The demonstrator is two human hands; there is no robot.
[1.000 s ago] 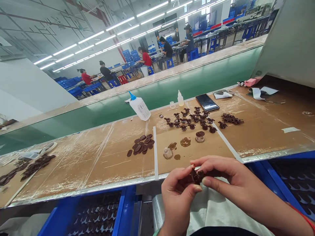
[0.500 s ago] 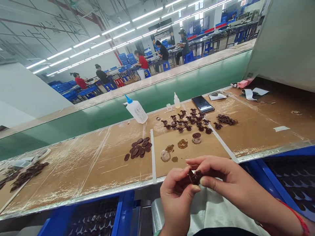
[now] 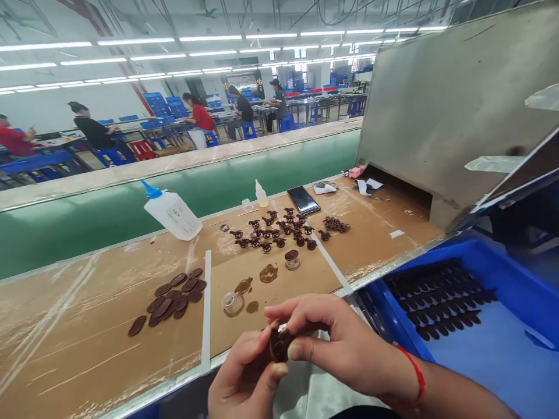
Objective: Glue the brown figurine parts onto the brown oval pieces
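Note:
My left hand (image 3: 242,378) and my right hand (image 3: 336,343) meet in front of the bench edge, both pinched on one small dark brown piece (image 3: 279,343) held between thumbs and fingertips. Beyond them on the brown bench (image 3: 87,349) lie a pile of flat dark oval pieces (image 3: 172,294), a group of small dark shaped parts (image 3: 275,230), a second small heap (image 3: 335,224), and two little clear cups (image 3: 233,304) (image 3: 292,260) beside brown glue smears.
A white squeeze bottle with a blue tip (image 3: 172,212), a small dropper bottle (image 3: 261,194) and a phone (image 3: 303,200) sit near the green conveyor belt (image 3: 87,221). A blue bin of dark parts (image 3: 445,297) is at right under a grey metal housing (image 3: 437,116). Other people work at far tables.
The view has swung to the right, so the blue bin and metal housing now show. Both hands keep their pinch on the small dark piece and sit lower in the frame.

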